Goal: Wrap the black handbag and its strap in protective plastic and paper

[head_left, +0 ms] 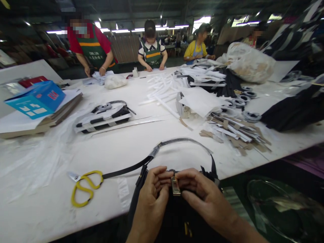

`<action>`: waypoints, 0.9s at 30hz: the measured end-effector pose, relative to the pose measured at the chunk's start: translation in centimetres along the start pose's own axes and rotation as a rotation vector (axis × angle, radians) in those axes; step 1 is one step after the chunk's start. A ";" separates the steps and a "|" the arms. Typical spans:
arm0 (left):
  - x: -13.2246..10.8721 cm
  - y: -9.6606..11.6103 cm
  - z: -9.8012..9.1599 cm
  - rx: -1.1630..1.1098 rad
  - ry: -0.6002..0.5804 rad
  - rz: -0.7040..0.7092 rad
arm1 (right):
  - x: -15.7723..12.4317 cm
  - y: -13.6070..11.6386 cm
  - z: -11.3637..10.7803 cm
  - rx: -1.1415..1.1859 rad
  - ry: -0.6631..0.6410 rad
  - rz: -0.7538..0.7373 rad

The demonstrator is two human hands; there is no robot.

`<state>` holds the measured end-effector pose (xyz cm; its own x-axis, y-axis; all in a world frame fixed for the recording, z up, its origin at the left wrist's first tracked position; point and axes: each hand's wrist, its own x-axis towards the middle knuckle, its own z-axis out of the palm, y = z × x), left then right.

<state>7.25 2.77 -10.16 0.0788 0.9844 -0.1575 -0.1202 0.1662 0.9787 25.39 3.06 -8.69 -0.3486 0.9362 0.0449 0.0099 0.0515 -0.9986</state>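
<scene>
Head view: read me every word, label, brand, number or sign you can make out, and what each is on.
"OM...", rest blurred: left apron; the characters below it are unreadable.
Lettering too small and blurred: middle apron.
White lettering on a red patch, too blurred: blue box.
None that I can make out: clasp.

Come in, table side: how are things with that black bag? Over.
Left hand, right hand: both at the metal fitting. Black bag at the near edge of the table. Yellow-handled scissors by the strap, apart from both hands.
</scene>
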 end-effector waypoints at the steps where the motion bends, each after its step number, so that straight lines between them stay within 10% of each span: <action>1: -0.1 0.2 0.1 0.002 0.005 -0.014 | 0.0 -0.2 -0.1 0.024 0.002 0.023; 16: -1.8 1.6 -0.1 0.062 -0.081 -0.184 | 0.7 0.8 0.8 -0.538 0.041 -0.537; 27: -1.0 2.4 0.2 -0.093 0.072 -0.224 | 3.2 -3.0 -2.7 -0.530 0.043 -0.189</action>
<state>7.13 2.23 -7.60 0.0439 0.9232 -0.3817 -0.1985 0.3825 0.9024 26.82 6.83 -5.45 -0.3514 0.9065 0.2338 0.4241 0.3768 -0.8235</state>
